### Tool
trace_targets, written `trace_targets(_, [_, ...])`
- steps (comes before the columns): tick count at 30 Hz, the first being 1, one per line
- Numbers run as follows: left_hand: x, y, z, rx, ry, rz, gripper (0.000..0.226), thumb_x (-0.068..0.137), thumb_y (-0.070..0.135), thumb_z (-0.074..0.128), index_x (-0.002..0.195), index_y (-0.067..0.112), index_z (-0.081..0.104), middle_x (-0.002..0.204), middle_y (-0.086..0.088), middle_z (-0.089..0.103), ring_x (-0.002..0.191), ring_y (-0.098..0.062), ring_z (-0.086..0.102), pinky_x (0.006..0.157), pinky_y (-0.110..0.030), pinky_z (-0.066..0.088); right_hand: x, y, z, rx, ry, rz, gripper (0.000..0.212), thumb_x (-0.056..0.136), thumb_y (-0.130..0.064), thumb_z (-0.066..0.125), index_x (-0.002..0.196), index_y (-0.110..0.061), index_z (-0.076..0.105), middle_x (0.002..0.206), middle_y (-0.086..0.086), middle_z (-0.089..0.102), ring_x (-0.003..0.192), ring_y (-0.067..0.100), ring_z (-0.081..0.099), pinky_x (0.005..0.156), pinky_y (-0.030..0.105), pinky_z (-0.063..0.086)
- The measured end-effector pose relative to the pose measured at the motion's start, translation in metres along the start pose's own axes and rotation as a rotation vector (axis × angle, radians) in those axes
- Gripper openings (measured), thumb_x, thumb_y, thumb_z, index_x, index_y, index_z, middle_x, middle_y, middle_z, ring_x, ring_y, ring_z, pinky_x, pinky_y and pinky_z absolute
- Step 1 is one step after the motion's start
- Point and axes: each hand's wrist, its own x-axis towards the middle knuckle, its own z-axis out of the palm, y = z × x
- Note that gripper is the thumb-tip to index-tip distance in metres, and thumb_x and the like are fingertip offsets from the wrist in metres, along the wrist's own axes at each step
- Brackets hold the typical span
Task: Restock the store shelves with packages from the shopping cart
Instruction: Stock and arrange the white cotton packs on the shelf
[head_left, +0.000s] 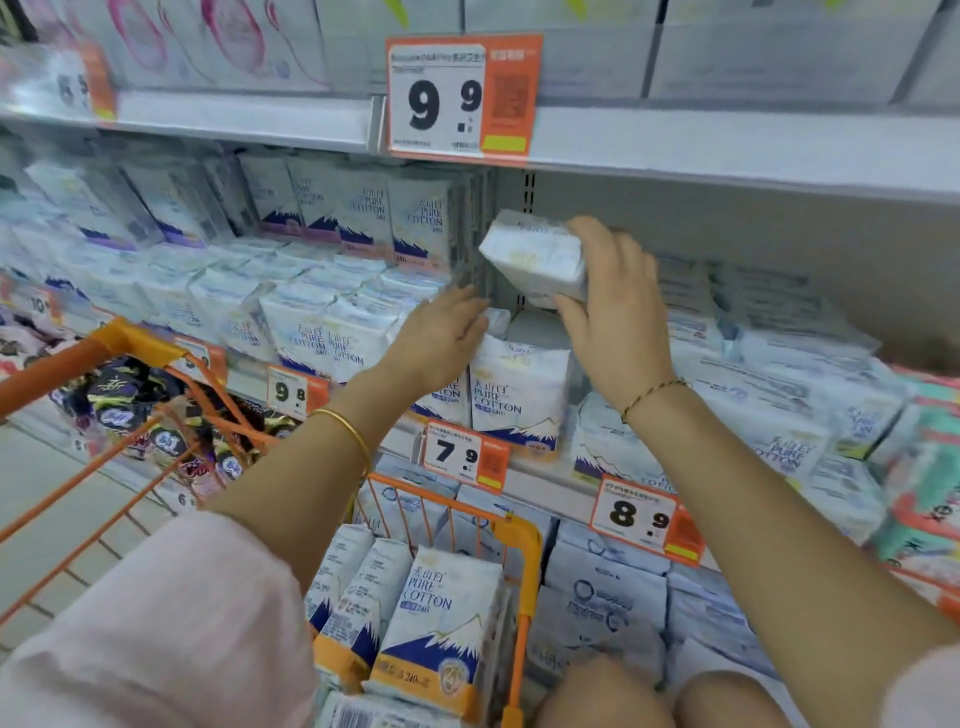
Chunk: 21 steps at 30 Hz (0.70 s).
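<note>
Restocking looks partway: right hand (615, 306) grips a pack (535, 260) above the shelf (545, 467) gap, left hand (441, 332) lies flat on shelved packs, and the cart (519, 530) holds more.

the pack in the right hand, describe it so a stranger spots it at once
Find the orange 9.9 price tag on the upper shelf edge. Just below it, the right hand grips a white pack. Unlike the shelved packs standing upright, it hangs tilted in mid-air.

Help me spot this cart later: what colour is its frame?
The shopping cart has an orange frame, clearest in the head view.
</note>
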Motion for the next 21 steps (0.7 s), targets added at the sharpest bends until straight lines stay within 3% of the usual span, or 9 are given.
trace_targets(5, [-0.003,0.002,0.005,0.111,-0.048,-0.038,0.041,0.102,0.026,0.029,0.136,0.01,0.044,0.145,-0.008,0.043,0.135,-0.022,0.036,0.116,-0.039,0.012,0.002,0.001,0.004,0.096,-0.052,0.01,0.057,0.079,-0.006,0.063,0.131,-0.016,0.043,0.123,0.01,0.049,0.114,0.03,0.043,0.092,0.032,0.037])
trace_targets(10, [-0.004,0.004,0.008,0.144,0.003,-0.049,0.036,0.101,0.024,0.03,0.123,0.007,0.053,0.126,-0.011,0.058,0.119,-0.028,0.05,0.113,-0.042,0.021,0.001,-0.003,0.002,0.12,-0.037,-0.08,0.054,0.078,-0.009,0.064,0.129,-0.013,0.046,0.123,0.01,0.05,0.113,0.026,0.045,0.09,0.025,0.033])
trace_targets(14, [-0.004,0.007,0.008,0.128,0.008,-0.082,0.033,0.101,0.024,0.03,0.109,0.007,0.057,0.115,-0.012,0.061,0.112,-0.029,0.052,0.113,-0.042,0.02,-0.001,0.0,0.011,0.144,-0.17,-0.028,0.053,0.079,-0.008,0.059,0.129,-0.015,0.044,0.12,0.008,0.049,0.111,0.025,0.045,0.089,0.027,0.038])
trace_targets(17, [-0.005,0.007,0.01,0.136,0.008,-0.087,0.037,0.101,0.026,0.027,0.117,0.01,0.056,0.122,-0.011,0.059,0.116,-0.029,0.05,0.114,-0.042,0.019,-0.002,0.004,0.018,0.118,-0.237,0.087,0.051,0.082,-0.007,0.056,0.13,-0.013,0.04,0.12,0.012,0.046,0.105,0.029,0.048,0.086,0.04,0.045])
trace_targets(21, [-0.006,0.007,0.011,0.141,0.016,-0.086,0.041,0.102,0.027,0.024,0.131,0.011,0.049,0.134,-0.009,0.053,0.125,-0.027,0.046,0.115,-0.041,0.015,0.0,0.004,0.025,-0.006,-0.333,0.163,0.037,0.087,-0.004,0.048,0.123,-0.003,0.04,0.127,0.015,0.037,0.087,0.033,0.052,0.069,0.033,0.043])
